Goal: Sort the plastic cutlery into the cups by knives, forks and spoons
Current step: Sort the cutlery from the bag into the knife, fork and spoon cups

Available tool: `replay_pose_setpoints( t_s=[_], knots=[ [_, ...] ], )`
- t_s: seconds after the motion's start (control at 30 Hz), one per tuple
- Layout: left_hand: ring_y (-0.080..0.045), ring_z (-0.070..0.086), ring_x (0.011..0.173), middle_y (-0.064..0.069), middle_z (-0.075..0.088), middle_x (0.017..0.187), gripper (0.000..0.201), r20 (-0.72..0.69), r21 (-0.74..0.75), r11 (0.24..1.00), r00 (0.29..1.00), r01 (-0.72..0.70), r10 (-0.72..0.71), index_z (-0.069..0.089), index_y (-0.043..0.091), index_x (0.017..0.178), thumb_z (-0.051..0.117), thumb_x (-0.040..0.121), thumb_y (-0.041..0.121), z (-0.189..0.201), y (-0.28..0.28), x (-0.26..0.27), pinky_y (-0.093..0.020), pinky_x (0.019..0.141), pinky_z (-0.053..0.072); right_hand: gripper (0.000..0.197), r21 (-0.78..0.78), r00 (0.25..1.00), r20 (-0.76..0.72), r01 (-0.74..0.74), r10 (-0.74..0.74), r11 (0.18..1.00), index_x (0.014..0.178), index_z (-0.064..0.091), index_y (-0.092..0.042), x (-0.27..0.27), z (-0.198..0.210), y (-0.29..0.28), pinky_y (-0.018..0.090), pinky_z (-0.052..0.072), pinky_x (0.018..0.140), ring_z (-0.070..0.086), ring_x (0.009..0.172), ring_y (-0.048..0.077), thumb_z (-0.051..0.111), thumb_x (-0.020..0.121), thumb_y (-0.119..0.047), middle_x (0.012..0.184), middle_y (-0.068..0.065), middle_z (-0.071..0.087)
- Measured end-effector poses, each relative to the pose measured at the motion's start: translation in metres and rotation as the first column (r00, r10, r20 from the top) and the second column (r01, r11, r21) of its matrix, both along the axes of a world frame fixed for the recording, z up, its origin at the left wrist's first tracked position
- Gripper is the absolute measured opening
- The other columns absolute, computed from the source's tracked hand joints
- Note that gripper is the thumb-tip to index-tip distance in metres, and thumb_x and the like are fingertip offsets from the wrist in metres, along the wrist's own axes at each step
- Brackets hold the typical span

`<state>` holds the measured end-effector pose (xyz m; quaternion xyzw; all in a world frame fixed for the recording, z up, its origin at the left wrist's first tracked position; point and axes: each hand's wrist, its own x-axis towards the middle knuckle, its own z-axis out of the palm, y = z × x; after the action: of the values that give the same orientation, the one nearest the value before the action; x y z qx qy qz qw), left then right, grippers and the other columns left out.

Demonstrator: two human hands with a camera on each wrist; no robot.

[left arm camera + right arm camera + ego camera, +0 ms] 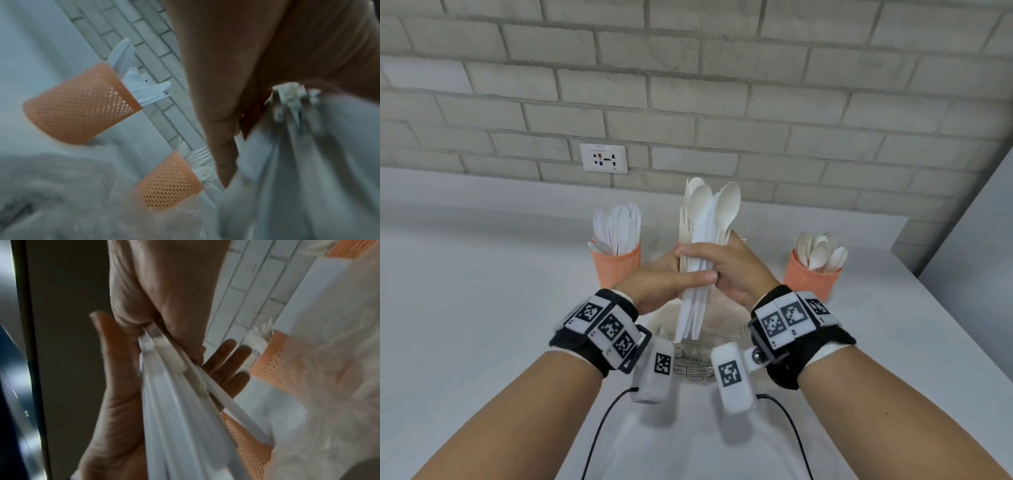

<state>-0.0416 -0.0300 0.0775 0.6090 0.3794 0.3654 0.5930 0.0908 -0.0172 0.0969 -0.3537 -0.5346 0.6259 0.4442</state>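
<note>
Counter (482,308): pale, matte, flat; it carries the cups and a clear crinkled bag (695,363) lying below your hands.
Wall (688,85): grey-white brick, with a socket (603,158) low on it.
Bundle (702,246): mixed white and cream cutlery held upright over the bag, between the cups; spoon bowls fan out at the top, flat handles taper below. Thin, smooth, slippery plastic, likely to slide against itself.
Left hand (671,277): you are grasping the bundle, thumb laid across its front, fingers behind.
Right hand (726,270): you are also grasping the bundle, fingers wrapped over the front above the left thumb.
Knife cup (616,265): orange mesh, round, tapered; stands left of the bundle with flat white blades upright in it.
Spoon cup (810,279): same orange mesh; stands right of the bundle, holding cream spoons, bowls up.
Fork cup (168,181): same mesh, white tines showing; hidden behind your hands in the head view.
Step in hand, judged: separating one kind out. Keep your left grip firm at mid-handle, draw the spoons off by their bowls with the right, and pull straight up so neighbours do not drag out.
</note>
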Motion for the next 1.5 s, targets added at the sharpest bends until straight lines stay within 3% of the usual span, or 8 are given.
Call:
replay_pose_setpoints(
  t_s=[0.2, 0.43, 0.6, 0.67, 0.77, 0.97, 1.13, 1.5],
  knots=[
    [-0.02, 0.069, 0.085, -0.012, 0.068, 0.089, 0.033, 0.237, -0.054, 0.997, 0.969, -0.064, 0.075, 0.056, 0.005, 0.107, 0.058, 0.075, 0.003, -0.002, -0.005, -0.001, -0.033, 0.078, 0.058, 0.052, -0.073, 0.995, 0.068, 0.081, -0.076, 0.994, 0.117, 0.051, -0.005, -0.027, -0.006, 0.002, 0.044, 0.053, 0.09, 0.065, 0.101, 0.026, 0.074, 0.072, -0.017, 0.109, 0.017, 0.063],
    [-0.01, 0.065, 0.059, 0.0, 0.066, 0.064, 0.021, 0.217, -0.068, 0.978, 0.954, -0.197, 0.207, 0.062, 0.007, 0.093, 0.05, 0.086, -0.009, -0.007, -0.002, -0.007, -0.02, 0.059, 0.054, 0.081, 0.067, 0.81, 0.586, -0.053, 0.004, 0.996, 0.11, 0.062, -0.019, -0.03, 0.0, 0.022, 0.036, 0.054, 0.085, 0.066, 0.094, 0.018, 0.074, 0.049, -0.071, 0.103, 0.005, 0.07],
    [-0.013, 0.062, 0.061, -0.006, 0.065, 0.063, 0.018, 0.297, -0.185, 0.942, 0.898, -0.28, 0.326, 0.064, 0.001, 0.1, 0.054, 0.086, -0.001, -0.009, 0.007, -0.011, -0.02, 0.057, 0.054, 0.053, 0.063, 0.801, 0.598, -0.074, 0.022, 0.995, 0.111, 0.051, -0.022, -0.029, 0.007, 0.017, 0.033, 0.049, 0.085, 0.062, 0.085, 0.018, 0.056, 0.079, -0.063, 0.103, 0.007, 0.064],
    [-0.013, 0.063, 0.062, -0.004, 0.067, 0.068, 0.021, 0.33, -0.214, 0.913, 0.854, -0.347, 0.402, 0.063, 0.002, 0.105, 0.055, 0.085, -0.001, -0.011, 0.014, -0.016, -0.022, 0.057, 0.053, 0.051, 0.26, 0.813, 0.556, 0.028, -0.173, 0.965, 0.122, 0.048, -0.018, -0.032, 0.006, 0.016, 0.023, 0.046, 0.077, 0.056, 0.092, 0.014, 0.059, 0.084, -0.051, 0.108, 0.003, 0.055],
    [-0.012, 0.062, 0.052, -0.003, 0.064, 0.057, 0.011, 0.361, -0.262, 0.855, 0.777, -0.447, 0.516, 0.058, -0.001, 0.093, 0.055, 0.083, -0.005, -0.013, 0.022, -0.025, -0.021, 0.048, 0.05, 0.017, 0.525, 0.812, 0.471, 0.056, -0.345, 0.849, 0.094, 0.056, -0.014, -0.032, 0.005, 0.013, 0.013, 0.04, 0.064, 0.047, 0.069, 0.005, 0.068, 0.082, -0.02, 0.081, -0.004, 0.051],
    [-0.019, 0.066, 0.065, -0.009, 0.064, 0.07, 0.01, 0.416, -0.293, 0.84, 0.73, -0.457, 0.542, 0.061, 0.005, 0.082, 0.061, 0.087, 0.014, -0.012, 0.028, -0.031, -0.03, 0.065, 0.056, 0.044, 0.5, 0.659, 0.709, -0.217, -0.252, 0.838, 0.106, 0.048, -0.009, -0.046, -0.003, 0.008, 0.022, 0.039, 0.066, 0.046, 0.072, 0.012, 0.075, 0.076, -0.026, 0.083, -0.002, 0.047],
    [-0.023, 0.068, 0.08, -0.011, 0.066, 0.079, 0.022, 0.494, -0.303, 0.859, 0.703, -0.413, 0.512, 0.06, 0.005, 0.095, 0.06, 0.087, 0.026, -0.012, 0.03, -0.036, -0.038, 0.081, 0.057, 0.017, 0.476, 0.58, 0.782, -0.316, -0.231, 0.821, 0.102, 0.045, -0.016, -0.048, -0.001, 0.01, 0.003, 0.034, 0.057, 0.038, 0.064, -0.002, 0.056, 0.092, -0.023, 0.075, -0.015, 0.038],
    [-0.027, 0.066, 0.098, -0.019, 0.065, 0.104, 0.027, 0.408, -0.219, 0.891, 0.792, -0.397, 0.453, 0.053, 0.002, 0.114, 0.04, 0.098, 0.02, -0.004, 0.021, -0.036, -0.044, 0.095, 0.05, 0.03, 0.163, 0.74, 0.672, -0.185, 0.028, 0.969, 0.123, 0.046, -0.011, -0.044, -0.006, 0.026, 0.025, 0.041, 0.066, 0.053, 0.08, 0.012, 0.04, 0.099, -0.028, 0.095, 0.0, 0.056]
  ],
)
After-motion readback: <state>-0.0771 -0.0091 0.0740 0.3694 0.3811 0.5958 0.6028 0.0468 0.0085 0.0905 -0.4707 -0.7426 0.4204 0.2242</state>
